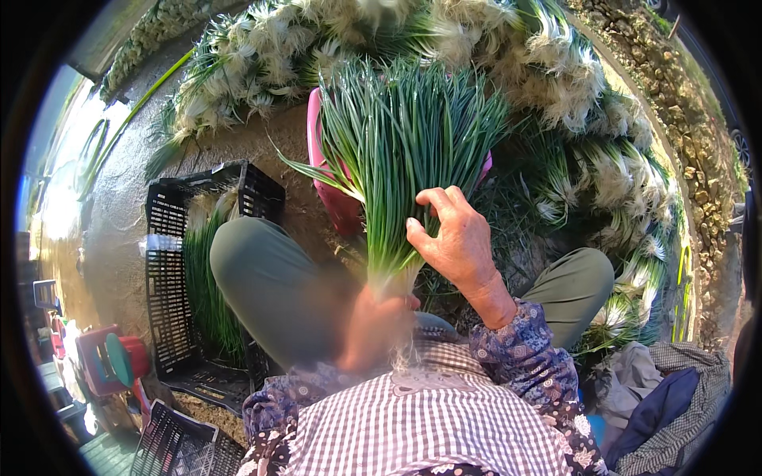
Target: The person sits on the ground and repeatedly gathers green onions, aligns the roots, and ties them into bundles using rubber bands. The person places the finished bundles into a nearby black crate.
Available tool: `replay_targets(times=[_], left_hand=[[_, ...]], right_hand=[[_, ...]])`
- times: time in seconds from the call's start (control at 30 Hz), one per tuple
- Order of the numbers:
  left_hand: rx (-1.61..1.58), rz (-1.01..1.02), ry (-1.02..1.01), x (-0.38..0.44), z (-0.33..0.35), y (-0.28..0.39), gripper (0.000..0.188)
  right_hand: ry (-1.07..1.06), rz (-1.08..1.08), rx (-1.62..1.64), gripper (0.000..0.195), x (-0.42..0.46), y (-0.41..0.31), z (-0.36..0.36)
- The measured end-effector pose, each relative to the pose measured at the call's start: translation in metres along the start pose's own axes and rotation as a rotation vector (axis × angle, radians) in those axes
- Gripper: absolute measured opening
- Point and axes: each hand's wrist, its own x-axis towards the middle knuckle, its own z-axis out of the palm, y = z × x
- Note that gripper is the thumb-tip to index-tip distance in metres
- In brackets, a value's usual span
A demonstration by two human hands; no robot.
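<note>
A large bunch of green onions (393, 154) stands fanned out before me, its leaves up and its pale bulbs and roots toward my lap. My left hand (378, 327), partly blurred, is wrapped around the white bulb end. Stringy roots (405, 357) hang below that fist. My right hand (458, 244) is at the right side of the leaves, thumb and fingers curled but apart, with the fingertips at the leaves' edge. Behind the bunch is a pink plastic tub (314, 134), mostly hidden by the leaves.
On my left, a black plastic crate (164, 297) holds more green onions (214, 285). Another black crate (178, 443) lies nearer. Piled green onions (553, 77) with roots curve around the front and right. Clothing (655, 404) lies at lower right. My knees (256, 256) flank the bunch.
</note>
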Motion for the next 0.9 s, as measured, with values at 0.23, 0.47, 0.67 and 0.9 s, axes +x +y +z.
replay_targets(times=[0.23, 0.47, 0.67, 0.9], left_hand=[[-0.040, -0.105, -0.020, 0.004, -0.002, 0.003, 0.039], [0.130, -0.030, 0.004, -0.016, 0.014, 0.024, 0.035], [0.831, 0.419, 0.004, -0.018, 0.038, 0.040, 0.046], [1.006, 0.952, 0.198, -0.014, 0.075, 0.073, 0.075]], right_hand=[[0.102, 0.159, 0.220, 0.024, -0.031, 0.022, -0.001], [-0.142, 0.299, 0.521, 0.026, -0.071, 0.022, -0.030], [-0.276, 0.413, 1.159, 0.093, -0.077, -0.012, -0.042], [-0.072, 0.163, 1.208, 0.042, -0.025, -0.048, -0.069]])
